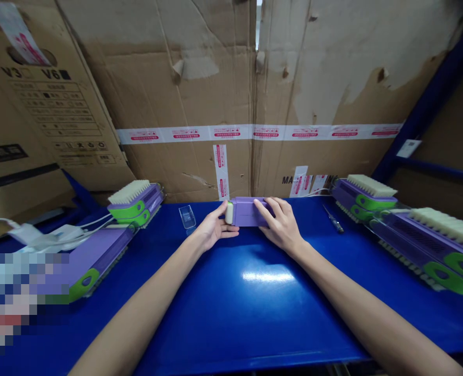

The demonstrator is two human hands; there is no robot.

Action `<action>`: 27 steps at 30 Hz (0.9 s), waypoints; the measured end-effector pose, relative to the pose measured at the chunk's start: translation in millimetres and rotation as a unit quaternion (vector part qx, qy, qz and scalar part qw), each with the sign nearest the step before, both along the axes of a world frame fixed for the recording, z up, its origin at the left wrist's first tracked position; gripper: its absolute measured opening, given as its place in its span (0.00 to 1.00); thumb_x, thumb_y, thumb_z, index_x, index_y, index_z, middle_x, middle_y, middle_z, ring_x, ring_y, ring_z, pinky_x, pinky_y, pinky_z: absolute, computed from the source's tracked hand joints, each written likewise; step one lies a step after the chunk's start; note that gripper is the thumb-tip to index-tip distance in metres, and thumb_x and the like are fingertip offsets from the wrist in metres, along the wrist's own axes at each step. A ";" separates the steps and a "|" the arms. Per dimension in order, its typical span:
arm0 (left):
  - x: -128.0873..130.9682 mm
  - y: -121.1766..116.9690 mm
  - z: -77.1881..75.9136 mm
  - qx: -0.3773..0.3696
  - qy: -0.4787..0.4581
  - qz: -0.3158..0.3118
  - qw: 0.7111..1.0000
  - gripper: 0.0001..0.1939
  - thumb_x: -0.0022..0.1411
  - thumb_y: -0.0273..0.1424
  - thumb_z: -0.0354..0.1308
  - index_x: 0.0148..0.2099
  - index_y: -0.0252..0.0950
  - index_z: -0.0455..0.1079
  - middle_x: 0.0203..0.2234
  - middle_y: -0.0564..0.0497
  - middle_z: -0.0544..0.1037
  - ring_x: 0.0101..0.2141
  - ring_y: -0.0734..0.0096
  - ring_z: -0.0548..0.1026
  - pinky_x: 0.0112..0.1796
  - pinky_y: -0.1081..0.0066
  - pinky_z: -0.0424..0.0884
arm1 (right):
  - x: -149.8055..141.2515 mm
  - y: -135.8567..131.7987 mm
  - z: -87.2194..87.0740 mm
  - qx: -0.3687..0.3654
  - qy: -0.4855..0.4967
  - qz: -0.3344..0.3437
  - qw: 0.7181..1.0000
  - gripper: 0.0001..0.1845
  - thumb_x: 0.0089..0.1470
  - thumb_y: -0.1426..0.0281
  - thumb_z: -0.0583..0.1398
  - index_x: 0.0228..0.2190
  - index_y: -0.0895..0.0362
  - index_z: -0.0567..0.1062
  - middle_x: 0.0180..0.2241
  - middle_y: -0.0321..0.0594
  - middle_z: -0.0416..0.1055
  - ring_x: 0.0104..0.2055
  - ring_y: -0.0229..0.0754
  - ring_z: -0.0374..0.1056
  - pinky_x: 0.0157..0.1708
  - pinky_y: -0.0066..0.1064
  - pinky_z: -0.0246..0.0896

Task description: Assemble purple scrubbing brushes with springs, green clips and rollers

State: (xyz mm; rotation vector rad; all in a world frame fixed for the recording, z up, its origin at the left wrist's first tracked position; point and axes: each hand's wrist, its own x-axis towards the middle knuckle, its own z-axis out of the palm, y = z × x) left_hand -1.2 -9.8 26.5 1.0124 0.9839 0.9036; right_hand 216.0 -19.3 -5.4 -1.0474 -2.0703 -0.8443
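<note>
A purple box-shaped device (247, 213) lies crosswise between my two hands near the back of the blue table. At its left end are a cream-coloured piece (229, 213) and a thin strip of green. My left hand (212, 228) grips that end, thumb at the cream piece and fingers reaching underneath. From above, my right hand (281, 224) holds the right part, with fingers across the top and front. That end is largely hidden by the hand. To the left of my left hand stands a small clear plastic container (187, 216).
Purple and green devices with cream bristle pads lie on the left (135, 201) and the right (427, 245). White adapters with cables (39, 235) sit at the far left. A slim tool with a dark end (335, 220) lies to the right. Cardboard (192, 94) walls the back.
</note>
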 end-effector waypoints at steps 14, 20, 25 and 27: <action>-2.5 13.0 -23.1 0.275 0.141 0.074 0.948 0.28 0.39 0.33 0.71 0.44 0.33 0.67 0.41 0.43 0.78 0.41 0.60 0.76 0.46 0.59 0.71 | -1.1 3.7 5.2 -0.029 -0.034 0.024 0.999 0.34 0.52 0.69 0.58 0.59 0.59 0.58 0.52 0.55 0.60 0.55 0.55 0.53 0.55 0.49 0.51; -5.9 13.1 -21.0 0.271 0.154 0.085 0.946 0.28 0.37 0.33 0.71 0.42 0.33 0.68 0.40 0.44 0.78 0.41 0.61 0.76 0.46 0.59 0.70 | -1.9 5.4 2.9 -0.082 -0.017 -0.022 0.996 0.38 0.50 0.68 0.60 0.61 0.60 0.54 0.50 0.56 0.60 0.53 0.56 0.54 0.52 0.48 0.53; -8.6 14.4 -24.7 0.306 0.212 0.098 0.923 0.27 0.40 0.37 0.70 0.43 0.32 0.69 0.39 0.44 0.78 0.40 0.60 0.76 0.44 0.60 0.70 | -2.4 5.6 2.2 -0.085 -0.017 -0.048 0.995 0.40 0.49 0.68 0.61 0.61 0.62 0.54 0.49 0.56 0.62 0.51 0.55 0.56 0.54 0.49 0.51; -10.3 15.4 -26.8 0.314 0.228 0.103 0.916 0.27 0.41 0.38 0.70 0.43 0.33 0.70 0.39 0.44 0.78 0.39 0.60 0.75 0.43 0.61 0.71 | -2.3 5.8 2.0 -0.075 -0.020 -0.038 0.996 0.40 0.49 0.69 0.60 0.60 0.63 0.54 0.49 0.55 0.62 0.51 0.55 0.56 0.55 0.49 0.49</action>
